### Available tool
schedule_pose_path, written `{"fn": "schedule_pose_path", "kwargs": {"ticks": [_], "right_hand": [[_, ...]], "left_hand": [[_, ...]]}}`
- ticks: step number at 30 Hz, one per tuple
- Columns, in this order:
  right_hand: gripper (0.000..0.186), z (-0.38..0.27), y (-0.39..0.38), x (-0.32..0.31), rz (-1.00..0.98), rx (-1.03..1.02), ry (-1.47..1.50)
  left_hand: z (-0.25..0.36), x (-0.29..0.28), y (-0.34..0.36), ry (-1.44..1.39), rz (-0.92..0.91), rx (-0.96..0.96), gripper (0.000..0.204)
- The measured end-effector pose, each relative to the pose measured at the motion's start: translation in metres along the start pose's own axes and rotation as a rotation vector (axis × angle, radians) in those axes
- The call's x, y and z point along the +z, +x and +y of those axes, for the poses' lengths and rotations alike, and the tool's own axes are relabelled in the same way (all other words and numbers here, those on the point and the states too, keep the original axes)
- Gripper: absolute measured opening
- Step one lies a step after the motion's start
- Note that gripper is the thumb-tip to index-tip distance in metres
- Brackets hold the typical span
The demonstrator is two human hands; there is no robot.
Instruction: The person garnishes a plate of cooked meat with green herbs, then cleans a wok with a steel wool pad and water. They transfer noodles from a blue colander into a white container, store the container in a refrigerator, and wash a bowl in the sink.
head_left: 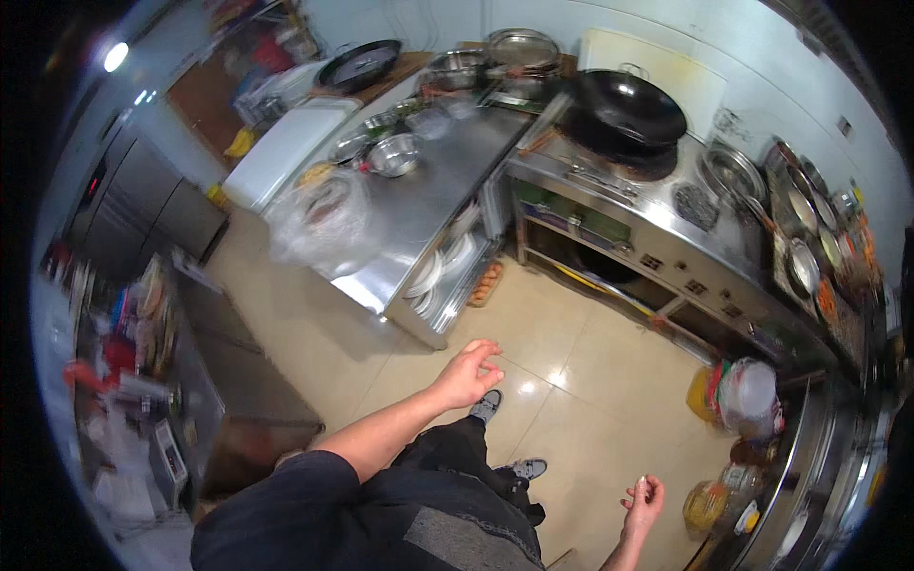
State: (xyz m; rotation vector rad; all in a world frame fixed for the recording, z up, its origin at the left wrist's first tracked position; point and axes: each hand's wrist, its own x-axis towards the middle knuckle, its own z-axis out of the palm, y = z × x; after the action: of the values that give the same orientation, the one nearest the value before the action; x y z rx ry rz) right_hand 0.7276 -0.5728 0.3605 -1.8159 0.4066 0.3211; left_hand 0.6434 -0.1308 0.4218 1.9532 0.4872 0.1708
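My left hand (471, 371) is out in front of my body over the tiled floor, fingers loosely bent and apart, holding nothing. Low at the right, my right hand (643, 502) hangs with its fingers loosely curled and apart, with nothing visible in it. Beyond my left hand is a steel counter (447, 152) with a blurred clear plastic bag (324, 214), steel bowls (393, 155) and stacked white plates (428, 278) underneath. An egg tray (486, 283) sits on the floor beside it.
A steel stove (705, 252) carries a black wok (628, 109). Pans (802, 266) line the right. Containers (747, 395) stand low at right, near my right hand. A cluttered steel unit (243, 371) is at my left, a steel fridge (143, 200) and white chest (281, 152) farther back.
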Motion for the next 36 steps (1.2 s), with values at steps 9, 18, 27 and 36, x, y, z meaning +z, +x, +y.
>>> {"fn": "schedule_pose_path", "kwargs": {"ticks": [9,18,27,36], "right_hand": [[0.033,-0.128,0.0,0.29,-0.549,-0.317,-0.247],[0.041,-0.24,-0.122,0.75,-0.959,-1.001,-0.493],[0.074,-0.26,-0.133,0.958,-0.873,-1.143,-1.247],[0.083,-0.291,-0.156,0.949,-0.903,-1.062,-1.964]], "left_hand": [[-0.169,-0.252,-0.066,-0.251,0.959,-0.257,0.057],[-0.352,-0.523,-0.027,-0.296,1.267,-0.515,0.102],[-0.406,-0.605,0.036,-0.753,1.099,-0.435,0.091],[-0.326,-0.613,0.008,-0.579,1.266,-0.221,0.014]]}}
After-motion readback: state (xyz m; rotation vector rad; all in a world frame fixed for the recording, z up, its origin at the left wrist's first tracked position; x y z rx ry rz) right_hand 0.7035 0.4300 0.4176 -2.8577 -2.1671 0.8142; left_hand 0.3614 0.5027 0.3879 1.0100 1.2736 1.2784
